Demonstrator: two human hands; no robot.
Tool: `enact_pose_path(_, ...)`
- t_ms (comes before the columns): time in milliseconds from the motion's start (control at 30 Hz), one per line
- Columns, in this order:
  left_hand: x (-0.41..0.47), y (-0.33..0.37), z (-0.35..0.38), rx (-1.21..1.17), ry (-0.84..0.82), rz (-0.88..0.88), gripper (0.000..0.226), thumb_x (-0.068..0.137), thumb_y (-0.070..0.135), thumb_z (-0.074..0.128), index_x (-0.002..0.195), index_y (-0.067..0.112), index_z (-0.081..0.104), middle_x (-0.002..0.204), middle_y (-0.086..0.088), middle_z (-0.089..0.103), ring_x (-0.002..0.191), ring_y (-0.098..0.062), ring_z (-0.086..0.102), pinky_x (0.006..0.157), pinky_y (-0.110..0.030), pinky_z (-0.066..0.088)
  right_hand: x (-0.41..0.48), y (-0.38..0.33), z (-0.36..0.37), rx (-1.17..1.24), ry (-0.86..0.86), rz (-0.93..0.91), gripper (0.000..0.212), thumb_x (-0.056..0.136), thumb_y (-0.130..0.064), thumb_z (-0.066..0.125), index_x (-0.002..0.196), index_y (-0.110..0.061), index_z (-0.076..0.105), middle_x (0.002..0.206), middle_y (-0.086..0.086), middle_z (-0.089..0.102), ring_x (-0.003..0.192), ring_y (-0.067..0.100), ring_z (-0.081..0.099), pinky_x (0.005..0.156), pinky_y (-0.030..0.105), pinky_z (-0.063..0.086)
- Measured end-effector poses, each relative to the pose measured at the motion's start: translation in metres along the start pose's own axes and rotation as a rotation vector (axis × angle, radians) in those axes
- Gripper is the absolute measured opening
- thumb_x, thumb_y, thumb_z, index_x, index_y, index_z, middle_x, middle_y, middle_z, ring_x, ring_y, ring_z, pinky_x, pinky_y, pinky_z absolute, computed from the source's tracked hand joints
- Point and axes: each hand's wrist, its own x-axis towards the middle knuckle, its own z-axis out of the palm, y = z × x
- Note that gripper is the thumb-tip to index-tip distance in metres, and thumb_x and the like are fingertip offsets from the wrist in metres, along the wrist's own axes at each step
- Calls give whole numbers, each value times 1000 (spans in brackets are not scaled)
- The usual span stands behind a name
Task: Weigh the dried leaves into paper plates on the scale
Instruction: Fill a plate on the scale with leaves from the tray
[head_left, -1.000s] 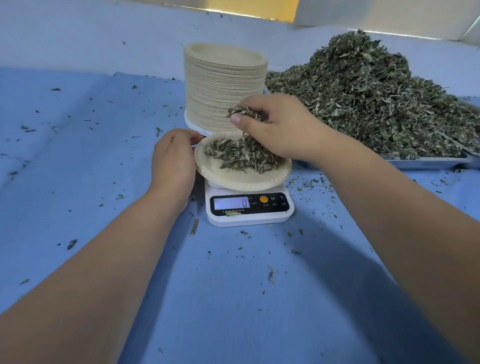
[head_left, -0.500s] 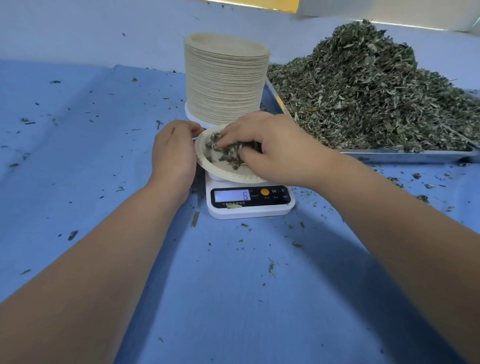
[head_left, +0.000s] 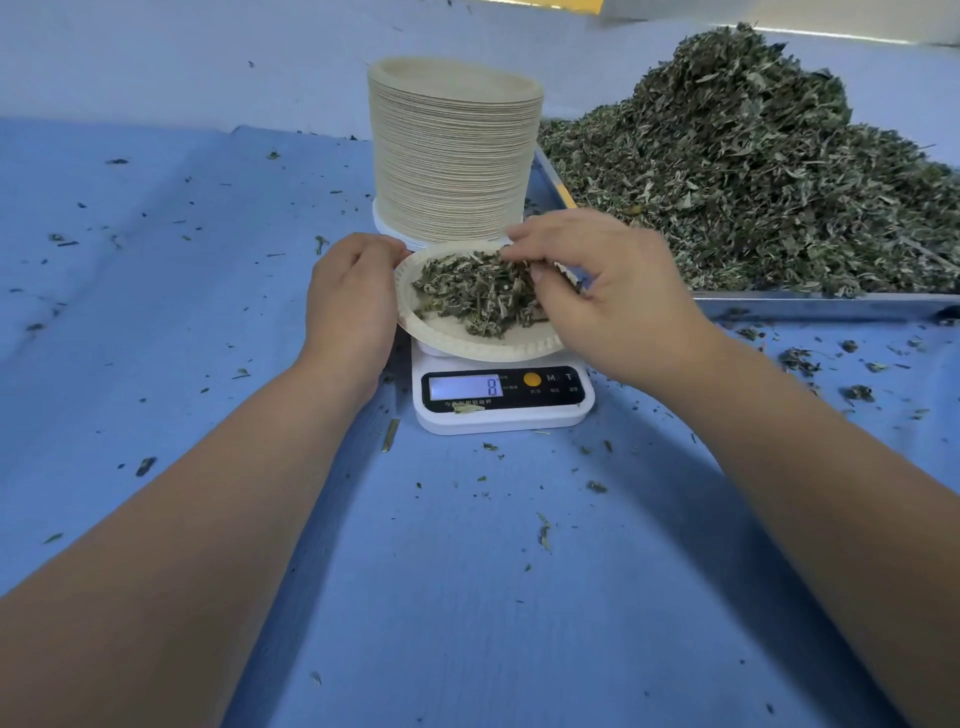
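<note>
Fingers (head_left: 382, 248) of left hand (head_left: 353, 296) around paper plate (head_left: 467, 349) rim on scale (head_left: 506, 415), right hand (head_left: 613, 296) fingers (head_left: 522, 243) in pinch on dried leaves (head_left: 478, 291).

A herb-portioning workbench: blue cloth (head_left: 156, 364), metal tray (head_left: 805, 304) of dried leaves (head_left: 753, 182), stacked paper plates (head_left: 452, 166), digital scale (head_left: 519, 422).

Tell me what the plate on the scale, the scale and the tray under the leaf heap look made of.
Plate: matte beige paper or pulp, crimped rim. Scale: likely white plastic, smooth, slight sheen. Tray: metal, probably steel; grey reflective edge.
</note>
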Motion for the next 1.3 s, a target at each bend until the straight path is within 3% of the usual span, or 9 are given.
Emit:
enact_pose_path(100, -3, -2, -1, -8, -38, 49, 18, 94, 26, 55, 97, 20, 73, 96, 4, 74, 85, -9, 69, 78, -32, 55, -9, 5, 4, -50, -15, 22, 29, 96, -12, 59, 121, -15, 73, 130, 2, 67, 125, 15, 59, 110, 40, 45)
enact_pose_path(267, -9, -2, 1, 61, -109, 110, 16, 92, 36, 59, 104, 29, 68, 110, 5, 71, 105, -14, 67, 98, -40, 54, -12, 4, 3, -91, -47, -25, 30, 98, -21, 57, 124, -17, 71, 123, -2, 71, 118, 14, 62, 106, 42, 46)
enact_pose_path(400, -13, 0, 2, 93, -149, 125, 20, 84, 45, 56, 100, 37, 66, 110, 9, 70, 107, -11, 66, 99, -41, 53, -14, 2, 5, -88, -83, -51, 29, 97, -22, 57, 122, -17, 72, 120, -4, 71, 118, 15, 61, 106, 46, 43)
enact_pose_path(600, -10, 0, 1, 52, -122, 121, 23, 86, 40, 53, 101, 33, 69, 107, 9, 71, 99, -7, 67, 82, -27, 51, -14, 5, 3, -9, 67, -33, 25, 98, -21, 58, 117, -17, 74, 105, -11, 70, 104, 6, 62, 100, 37, 48)
enact_pose_path(700, -8, -1, 0, -17, -116, 128, 20, 99, 25, 53, 102, 29, 72, 86, 20, 72, 79, 5, 67, 64, -14, 50, -13, 8, 2, -2, 93, -12, 25, 97, -20, 59, 116, -16, 74, 106, -7, 72, 104, 8, 63, 99, 33, 48)
enact_pose_path(867, -7, -1, -1, -18, -129, 117, 26, 101, 22, 51, 106, 29, 75, 88, 19, 73, 82, 0, 69, 62, -15, 51, -14, 12, -3, 37, 121, 67, 26, 97, -19, 58, 116, -16, 74, 105, -2, 73, 102, 8, 63, 94, 17, 46)
enact_pose_path(1067, -7, -5, -3, -14, -197, 156, 29, 92, 32, 52, 102, 32, 80, 111, 14, 75, 109, -8, 69, 92, -31, 54, -11, 11, -4, -8, -23, 223, 35, 97, -33, 57, 131, -28, 63, 115, -3, 68, 115, 15, 56, 98, 34, 45)
enact_pose_path(1200, -6, -3, -4, 4, -196, 121, 32, 84, 38, 55, 102, 39, 82, 138, 17, 63, 132, -5, 55, 118, -46, 39, -8, 10, -6, 1, -95, 286, 41, 90, -42, 59, 131, -38, 60, 118, -16, 64, 115, 11, 54, 104, 41, 42)
enact_pose_path(1300, -5, -3, -4, -5, -202, 100, 33, 81, 40, 56, 101, 41, 82, 139, 19, 62, 132, -6, 55, 117, -48, 40, -8, 9, 1, 84, -69, 311, 33, 90, -29, 67, 121, -39, 68, 109, -23, 67, 101, 0, 59, 98, 23, 45)
